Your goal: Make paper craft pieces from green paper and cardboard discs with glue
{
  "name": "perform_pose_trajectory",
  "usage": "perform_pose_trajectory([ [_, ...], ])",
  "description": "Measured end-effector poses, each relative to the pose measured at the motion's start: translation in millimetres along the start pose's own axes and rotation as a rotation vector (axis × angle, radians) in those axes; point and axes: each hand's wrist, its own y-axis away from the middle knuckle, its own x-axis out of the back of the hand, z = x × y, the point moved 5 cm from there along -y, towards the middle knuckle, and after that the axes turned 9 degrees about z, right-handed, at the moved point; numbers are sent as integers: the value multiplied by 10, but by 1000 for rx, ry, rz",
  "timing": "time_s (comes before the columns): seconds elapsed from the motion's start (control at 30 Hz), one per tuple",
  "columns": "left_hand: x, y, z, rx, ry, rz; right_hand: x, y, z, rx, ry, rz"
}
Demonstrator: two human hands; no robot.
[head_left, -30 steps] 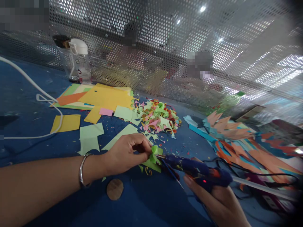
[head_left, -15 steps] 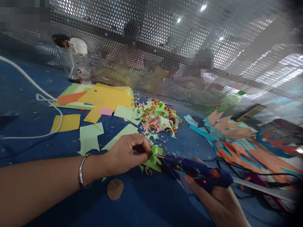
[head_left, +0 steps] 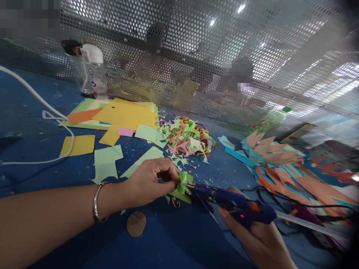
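Observation:
My left hand [head_left: 150, 181] pinches a small folded green paper flower [head_left: 183, 179] just above the blue table [head_left: 168, 239]. A silver bangle sits on that wrist. My right hand [head_left: 259, 239] grips a dark blue hot glue gun [head_left: 232, 203], its red light on. The gun's metal tip touches the right side of the green flower. A green paper piece [head_left: 179, 195] lies under the flower.
A heap of cut paper shapes [head_left: 187, 138] lies behind the hands. Yellow and green sheets [head_left: 123, 116], a white cable [head_left: 42, 112] and two bottles [head_left: 89, 71] are at the left. Orange and blue paper strips [head_left: 280, 164] spread right. A brown disc [head_left: 136, 224] lies near. People sit behind the perforated screen [head_left: 196, 56].

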Motion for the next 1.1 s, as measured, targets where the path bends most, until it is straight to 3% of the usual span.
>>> perform_pose_trajectory([
  [0.17,-6,6,6,-9,10,2,-16,63,84,-70,-7,3],
  [0.33,-1,10,5,-21,-5,12,-29,50,82,-44,-12,-52],
  [1.1,-4,-2,-11,-29,-30,-25,4,-2,26,-34,-3,-31],
])
